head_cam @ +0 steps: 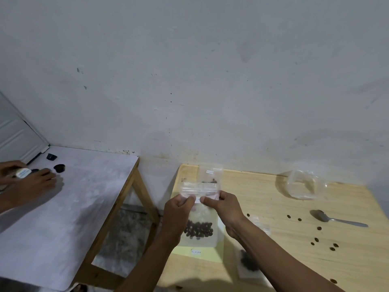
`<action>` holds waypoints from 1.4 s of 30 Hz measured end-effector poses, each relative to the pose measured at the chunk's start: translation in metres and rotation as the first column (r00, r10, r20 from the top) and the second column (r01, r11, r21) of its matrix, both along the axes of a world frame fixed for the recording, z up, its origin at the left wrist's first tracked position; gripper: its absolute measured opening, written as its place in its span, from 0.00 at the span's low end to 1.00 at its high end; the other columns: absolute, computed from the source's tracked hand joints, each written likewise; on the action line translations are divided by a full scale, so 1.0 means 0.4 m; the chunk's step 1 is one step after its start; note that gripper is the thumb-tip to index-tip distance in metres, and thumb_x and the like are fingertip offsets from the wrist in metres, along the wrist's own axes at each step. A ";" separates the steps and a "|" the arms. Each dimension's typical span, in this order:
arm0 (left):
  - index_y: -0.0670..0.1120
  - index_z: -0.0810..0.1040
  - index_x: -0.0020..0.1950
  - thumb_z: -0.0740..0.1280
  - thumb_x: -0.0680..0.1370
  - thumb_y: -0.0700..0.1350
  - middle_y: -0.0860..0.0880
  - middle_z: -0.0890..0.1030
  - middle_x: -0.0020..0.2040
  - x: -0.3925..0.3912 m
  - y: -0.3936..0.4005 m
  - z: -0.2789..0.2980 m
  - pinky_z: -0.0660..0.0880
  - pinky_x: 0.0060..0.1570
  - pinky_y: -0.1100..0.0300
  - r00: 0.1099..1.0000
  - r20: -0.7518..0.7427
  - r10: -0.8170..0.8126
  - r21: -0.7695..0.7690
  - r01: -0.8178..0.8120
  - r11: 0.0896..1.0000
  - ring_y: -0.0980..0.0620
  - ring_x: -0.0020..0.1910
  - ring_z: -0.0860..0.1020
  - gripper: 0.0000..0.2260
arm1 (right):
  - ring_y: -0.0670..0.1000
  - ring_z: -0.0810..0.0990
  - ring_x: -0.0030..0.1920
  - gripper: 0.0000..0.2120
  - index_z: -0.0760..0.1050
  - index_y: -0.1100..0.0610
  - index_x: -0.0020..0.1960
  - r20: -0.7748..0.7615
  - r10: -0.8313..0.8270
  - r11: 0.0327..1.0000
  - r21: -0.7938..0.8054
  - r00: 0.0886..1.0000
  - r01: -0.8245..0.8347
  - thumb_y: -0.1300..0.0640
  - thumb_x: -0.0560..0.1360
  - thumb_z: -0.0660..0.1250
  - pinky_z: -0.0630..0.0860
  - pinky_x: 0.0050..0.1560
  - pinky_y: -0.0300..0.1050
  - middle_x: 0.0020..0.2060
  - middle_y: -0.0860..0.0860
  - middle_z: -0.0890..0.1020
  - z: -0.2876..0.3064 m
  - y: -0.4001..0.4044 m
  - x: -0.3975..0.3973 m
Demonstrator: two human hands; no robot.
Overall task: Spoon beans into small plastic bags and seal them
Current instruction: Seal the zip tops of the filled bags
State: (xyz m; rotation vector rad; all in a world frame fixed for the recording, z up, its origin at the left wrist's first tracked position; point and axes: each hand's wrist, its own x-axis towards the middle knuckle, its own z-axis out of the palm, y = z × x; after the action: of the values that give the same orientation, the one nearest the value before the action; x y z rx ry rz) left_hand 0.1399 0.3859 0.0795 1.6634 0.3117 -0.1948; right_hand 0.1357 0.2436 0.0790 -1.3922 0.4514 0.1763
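Pinching the zip strip from both sides, we hold a small plastic bag [199, 216] upright over the near-left part of the wooden table [273, 207]. Our left hand [177, 216] and right hand [226, 209] meet thumb to thumb at the seal, fingers curled on it, forearms reaching in from below. Dark beans [199, 229] sit in the bag's bottom. A spoon [336, 218] lies to the right among loose beans [325, 242], well apart from us. Another bag [210, 173] with beans lies behind.
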 end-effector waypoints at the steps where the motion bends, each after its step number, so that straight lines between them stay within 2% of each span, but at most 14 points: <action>1: 0.39 0.81 0.42 0.69 0.77 0.45 0.42 0.84 0.37 0.003 -0.003 -0.002 0.80 0.37 0.53 1.000 0.008 -0.002 0.018 0.001 1.000 0.45 0.36 0.84 0.09 | 0.55 0.86 0.45 0.08 0.83 0.61 0.48 -0.002 -0.007 1.000 0.004 1.000 0.007 0.64 0.70 0.76 0.82 0.45 0.44 0.41 0.54 0.87 -0.001 -0.001 0.002; 5: 0.38 0.81 0.41 0.69 0.77 0.46 0.45 0.83 0.34 0.022 -0.008 -0.014 0.76 0.31 0.62 0.999 0.035 -0.032 0.074 0.029 0.997 0.53 0.32 0.81 0.12 | 0.57 0.86 0.46 0.05 0.84 0.61 0.45 -0.017 -0.039 0.999 -0.033 0.999 0.038 0.63 0.70 0.76 0.82 0.50 0.50 0.41 0.54 0.87 -0.017 -0.001 0.015; 9: 0.33 0.77 0.40 0.70 0.74 0.52 0.35 0.80 0.36 0.048 -0.013 -0.050 0.74 0.35 0.53 0.998 0.031 -0.053 0.071 0.050 0.996 0.46 0.33 0.77 0.20 | 0.56 0.86 0.46 0.05 0.83 0.59 0.47 -0.047 -0.019 0.999 -0.027 0.999 0.018 0.64 0.71 0.74 0.82 0.48 0.48 0.42 0.53 0.87 -0.034 -0.012 0.031; 12: 0.31 0.74 0.44 0.70 0.71 0.56 0.32 0.77 0.37 0.078 -0.017 -0.086 0.73 0.33 0.53 0.999 0.003 -0.038 0.075 0.038 0.996 0.46 0.32 0.75 0.25 | 0.54 0.85 0.46 0.08 0.79 0.55 0.52 -0.086 0.039 0.999 -0.028 0.996 -0.041 0.63 0.74 0.72 0.80 0.44 0.45 0.46 0.54 0.86 -0.053 -0.033 0.032; 15: 0.32 0.75 0.43 0.71 0.73 0.52 0.41 0.76 0.34 0.117 -0.024 -0.110 0.70 0.35 0.54 0.999 -0.031 -0.011 0.066 0.013 0.998 0.48 0.35 0.73 0.21 | 0.53 0.81 0.41 0.09 0.76 0.58 0.53 -0.157 0.158 0.985 -0.044 0.975 -0.167 0.63 0.74 0.71 0.76 0.42 0.46 0.43 0.54 0.82 -0.081 -0.060 0.026; 18: 0.45 0.78 0.49 0.72 0.75 0.49 0.50 0.81 0.45 0.154 -0.042 -0.120 0.74 0.39 0.62 0.997 -0.078 -0.027 0.065 0.032 0.997 0.52 0.43 0.79 0.09 | 0.52 0.76 0.36 0.09 0.75 0.60 0.53 -0.204 0.152 0.986 -0.042 0.967 -0.164 0.68 0.74 0.69 0.74 0.39 0.46 0.39 0.55 0.78 -0.110 -0.082 0.039; 22: 0.47 0.74 0.58 0.71 0.75 0.40 0.46 0.82 0.47 0.192 -0.062 -0.160 0.74 0.32 0.67 0.974 -0.170 -0.153 0.103 0.172 0.980 0.53 0.39 0.79 0.13 | 0.56 0.77 0.39 0.15 0.71 0.58 0.57 -0.215 -0.008 0.999 -0.043 0.977 -0.001 0.70 0.74 0.68 0.73 0.40 0.50 0.42 0.60 0.80 -0.135 -0.104 0.093; 25: 0.45 0.76 0.60 0.71 0.75 0.39 0.43 0.81 0.50 0.215 -0.075 -0.193 0.73 0.41 0.63 0.942 -0.231 -0.244 0.169 0.286 0.943 0.50 0.44 0.79 0.14 | 0.58 0.78 0.38 0.17 0.67 0.59 0.57 -0.209 -0.120 0.983 -0.165 0.970 0.085 0.72 0.74 0.67 0.77 0.39 0.54 0.41 0.63 0.80 -0.163 -0.118 0.140; 28: 0.46 0.72 0.67 0.71 0.76 0.42 0.48 0.76 0.52 0.250 -0.096 -0.199 0.68 0.43 0.68 0.937 -0.223 -0.269 0.269 0.325 0.907 0.51 0.50 0.76 0.19 | 0.60 0.82 0.39 0.16 0.71 0.59 0.59 -0.203 -0.149 0.941 -0.331 0.968 0.076 0.68 0.74 0.67 0.81 0.46 0.58 0.41 0.59 0.82 -0.189 -0.119 0.183; 31: 0.40 0.73 0.67 0.69 0.77 0.39 0.48 0.76 0.49 0.291 -0.116 -0.207 0.66 0.38 0.71 0.943 -0.178 -0.280 0.381 0.328 0.865 0.51 0.47 0.74 0.19 | 0.54 0.81 0.40 0.16 0.73 0.60 0.63 -0.176 -0.093 0.909 -0.417 0.980 0.011 0.66 0.75 0.65 0.80 0.44 0.48 0.38 0.51 0.80 -0.185 -0.119 0.217; 34: 0.43 0.65 0.74 0.66 0.78 0.43 0.43 0.76 0.61 0.329 -0.126 -0.225 0.72 0.51 0.61 0.942 -0.194 -0.272 0.430 0.331 0.840 0.46 0.56 0.75 0.25 | 0.54 0.74 0.36 0.18 0.71 0.66 0.63 -0.191 -0.009 0.913 -0.403 0.982 -0.069 0.70 0.74 0.62 0.77 0.39 0.52 0.32 0.52 0.75 -0.177 -0.122 0.256; 36: 0.46 0.63 0.75 0.65 0.79 0.47 0.42 0.72 0.68 0.345 -0.129 -0.248 0.70 0.63 0.51 0.942 -0.196 -0.271 0.489 0.334 0.806 0.42 0.65 0.71 0.26 | 0.54 0.75 0.38 0.21 0.67 0.64 0.67 -0.194 0.012 0.912 -0.400 0.981 -0.090 0.69 0.74 0.62 0.78 0.42 0.57 0.36 0.54 0.76 -0.176 -0.121 0.275; 38: 0.46 0.70 0.72 0.63 0.78 0.50 0.43 0.73 0.69 0.353 -0.127 -0.277 0.67 0.66 0.49 0.938 -0.206 -0.279 0.565 0.347 0.749 0.41 0.67 0.70 0.22 | 0.54 0.77 0.45 0.25 0.61 0.61 0.74 -0.188 0.027 0.915 -0.392 0.982 -0.101 0.66 0.78 0.61 0.76 0.48 0.51 0.45 0.54 0.77 -0.178 -0.118 0.282; 42: 0.47 0.76 0.62 0.57 0.75 0.55 0.45 0.78 0.62 0.358 -0.115 -0.333 0.70 0.62 0.51 0.905 -0.236 -0.353 0.626 0.419 0.658 0.44 0.61 0.74 0.21 | 0.51 0.79 0.44 0.14 0.71 0.64 0.64 -0.142 0.052 0.909 -0.402 0.989 -0.106 0.64 0.79 0.62 0.73 0.43 0.31 0.47 0.55 0.80 -0.189 -0.113 0.268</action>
State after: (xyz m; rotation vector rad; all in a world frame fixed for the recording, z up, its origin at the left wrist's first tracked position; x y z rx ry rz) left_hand 0.2833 0.3398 -0.0538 2.4445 0.0810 -0.5372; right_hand 0.2428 0.1984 0.0033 -1.8213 0.5607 0.2483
